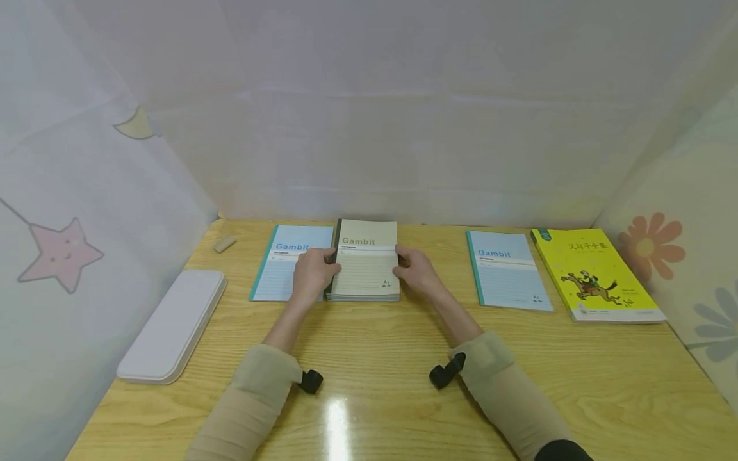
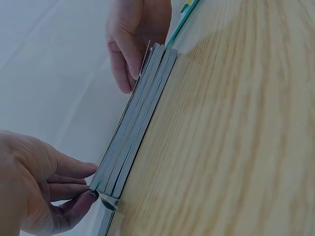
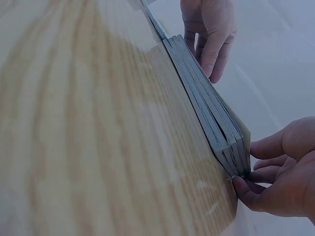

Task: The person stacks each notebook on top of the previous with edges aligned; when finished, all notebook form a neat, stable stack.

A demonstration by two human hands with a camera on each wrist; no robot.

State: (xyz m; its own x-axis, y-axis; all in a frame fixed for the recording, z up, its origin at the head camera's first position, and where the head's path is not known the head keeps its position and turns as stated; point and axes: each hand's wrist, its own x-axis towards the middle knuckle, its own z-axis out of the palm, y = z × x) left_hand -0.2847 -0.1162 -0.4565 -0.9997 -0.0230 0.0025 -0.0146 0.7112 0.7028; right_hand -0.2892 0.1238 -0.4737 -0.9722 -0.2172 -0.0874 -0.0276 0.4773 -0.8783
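Note:
A stack of several notebooks (image 1: 366, 269), the top one cream with a dark spine, lies on the wooden table. My left hand (image 1: 313, 274) grips its left edge, partly over a light-blue notebook (image 1: 271, 278) beside it. At the right edge, my right hand (image 1: 419, 272) holds the stack by its side. In the left wrist view the stack (image 2: 135, 118) shows its page edges between my left hand (image 2: 44, 187) and my right hand (image 2: 138, 39). The right wrist view has thumb and fingers of my right hand (image 3: 285, 172) against the stack's corner (image 3: 211, 113).
Another light-blue notebook (image 1: 510, 275) and a yellow book (image 1: 596, 272) lie on the right. To the left are a white case (image 1: 173, 323) and a small beige block (image 1: 225, 243). Pale curtains (image 1: 403, 128) stand behind the table (image 1: 369, 358) and at both sides.

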